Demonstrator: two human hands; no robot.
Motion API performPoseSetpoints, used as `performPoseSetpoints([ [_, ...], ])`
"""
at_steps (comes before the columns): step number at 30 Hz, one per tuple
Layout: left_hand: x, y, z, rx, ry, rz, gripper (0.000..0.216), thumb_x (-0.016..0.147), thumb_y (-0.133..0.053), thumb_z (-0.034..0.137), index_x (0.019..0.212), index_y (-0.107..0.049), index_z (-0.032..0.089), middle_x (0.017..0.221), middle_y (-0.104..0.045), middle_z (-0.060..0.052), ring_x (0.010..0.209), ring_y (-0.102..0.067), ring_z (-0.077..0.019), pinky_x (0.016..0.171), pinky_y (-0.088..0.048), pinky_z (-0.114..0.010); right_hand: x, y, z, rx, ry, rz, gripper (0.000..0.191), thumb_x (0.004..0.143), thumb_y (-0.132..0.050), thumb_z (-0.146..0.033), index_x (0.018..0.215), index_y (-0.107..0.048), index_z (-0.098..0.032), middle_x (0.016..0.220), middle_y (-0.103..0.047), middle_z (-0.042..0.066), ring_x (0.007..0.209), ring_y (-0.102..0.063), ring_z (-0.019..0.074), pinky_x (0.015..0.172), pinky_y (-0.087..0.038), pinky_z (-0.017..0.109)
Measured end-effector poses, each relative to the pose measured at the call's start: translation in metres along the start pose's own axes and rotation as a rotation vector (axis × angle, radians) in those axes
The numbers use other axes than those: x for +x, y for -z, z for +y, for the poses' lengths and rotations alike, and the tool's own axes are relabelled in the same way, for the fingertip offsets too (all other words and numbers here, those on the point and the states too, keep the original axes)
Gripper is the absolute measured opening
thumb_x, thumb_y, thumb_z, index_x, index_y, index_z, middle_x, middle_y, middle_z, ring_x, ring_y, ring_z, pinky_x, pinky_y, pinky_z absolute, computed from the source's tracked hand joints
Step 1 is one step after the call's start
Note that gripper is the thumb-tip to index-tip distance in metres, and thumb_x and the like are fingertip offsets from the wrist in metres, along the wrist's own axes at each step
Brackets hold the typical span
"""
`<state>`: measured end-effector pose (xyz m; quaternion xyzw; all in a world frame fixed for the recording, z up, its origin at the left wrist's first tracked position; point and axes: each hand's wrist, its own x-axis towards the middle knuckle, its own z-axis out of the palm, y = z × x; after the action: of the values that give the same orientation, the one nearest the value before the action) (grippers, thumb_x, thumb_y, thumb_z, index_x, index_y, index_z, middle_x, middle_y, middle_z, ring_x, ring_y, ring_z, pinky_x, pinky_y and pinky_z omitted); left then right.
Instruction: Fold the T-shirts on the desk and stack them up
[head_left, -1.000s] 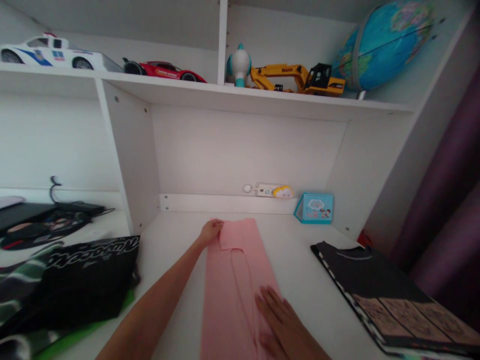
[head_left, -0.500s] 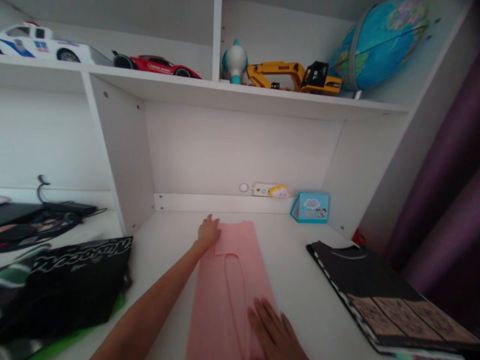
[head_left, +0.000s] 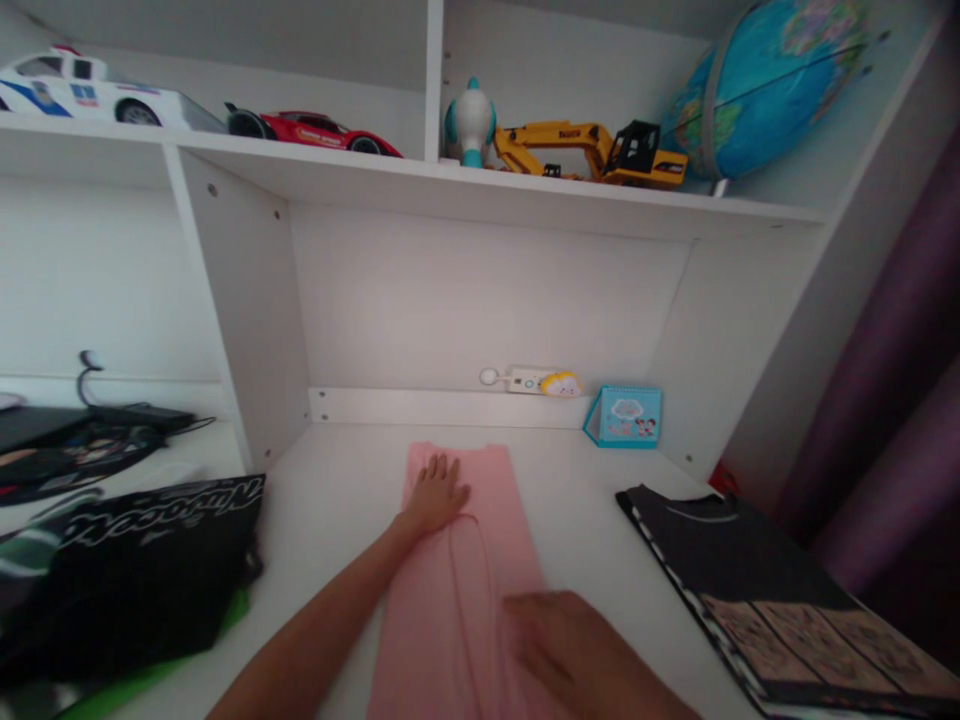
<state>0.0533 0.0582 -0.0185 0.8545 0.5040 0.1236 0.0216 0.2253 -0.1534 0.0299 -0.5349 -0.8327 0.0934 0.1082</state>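
A pink garment [head_left: 480, 540], folded into a long narrow strip, lies on the white desk [head_left: 345, 500] and runs away from me. My left hand [head_left: 436, 494] rests flat on its far end, fingers spread and open. My right hand [head_left: 570, 645] presses on the near part of the strip. It is blurred, and its fingers seem to lie flat on the cloth.
A folded black printed shirt [head_left: 765, 590] lies at the right; a black shirt with white lettering [head_left: 150, 560] sits on a pile at the left. A small blue box [head_left: 628, 416] stands at the back wall. Toy cars [head_left: 307, 130], a yellow excavator [head_left: 592, 152] and a globe [head_left: 765, 90] sit on the shelf above.
My left hand let go of the garment's far left corner and moved right onto the cloth, flat. The far end now lies smooth. My right hand slid a little forward.
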Motion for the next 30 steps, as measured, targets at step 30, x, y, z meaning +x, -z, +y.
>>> performPoseSetpoints([
  [30,-0.010,0.002,-0.013,0.109,0.149,0.020,0.055,0.085,-0.018,0.039,0.132,-0.026,0.011,0.140,-0.020,-0.012,0.128,-0.014,-0.0277,0.100,-0.016,-0.045,0.225,-0.018,0.108,-0.125,-0.685,0.292,0.032,0.087,-0.036,-0.031,0.113,-0.044,-0.015,0.112,-0.048,0.010,0.103,-0.044,0.0225,0.081,-0.037,0.040],
])
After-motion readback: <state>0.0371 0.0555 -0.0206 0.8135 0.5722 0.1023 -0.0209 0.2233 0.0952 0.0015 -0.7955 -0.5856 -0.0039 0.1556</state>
